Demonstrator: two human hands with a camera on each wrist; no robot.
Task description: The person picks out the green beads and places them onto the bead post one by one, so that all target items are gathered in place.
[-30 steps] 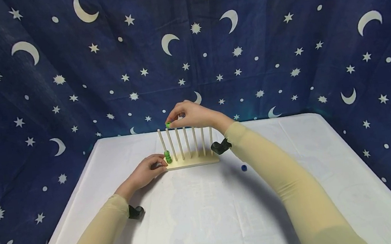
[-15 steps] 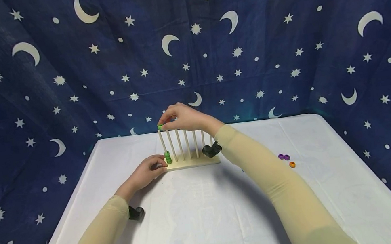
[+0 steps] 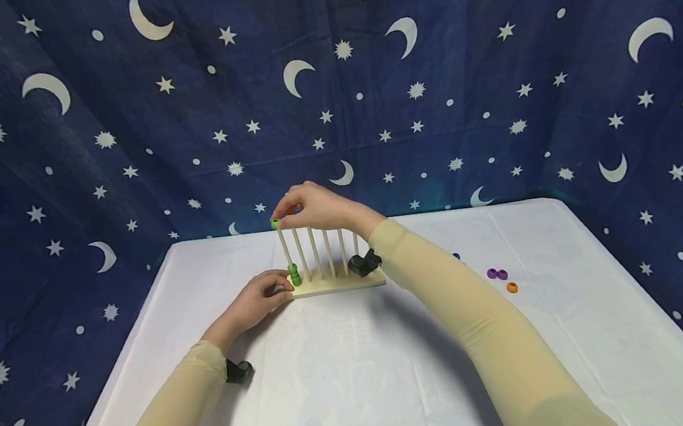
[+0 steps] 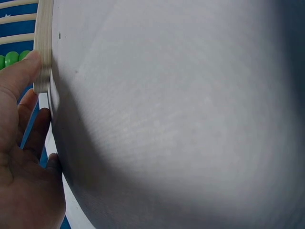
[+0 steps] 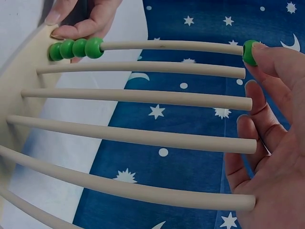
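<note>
A pale wooden stand carries a row of upright pegs. Several green beads are stacked at the foot of its leftmost peg. My right hand pinches another green bead between thumb and forefinger, right at the tip of that same peg; the remaining fingers are spread beside the other peg tips in the right wrist view. Down at the left end of the base, my left hand holds the stand, its thumb on the wood's edge and fingers behind.
On the white-clothed table, two purple beads and an orange bead lie right of my right sleeve. A blue bead peeks out behind that sleeve. A dark blue curtain with moons and stars hangs behind.
My right hand has moved left with its green bead, from above the second peg to the leftmost peg's tip. The purple and orange beads have come out from behind my arm. My left hand stays put.
</note>
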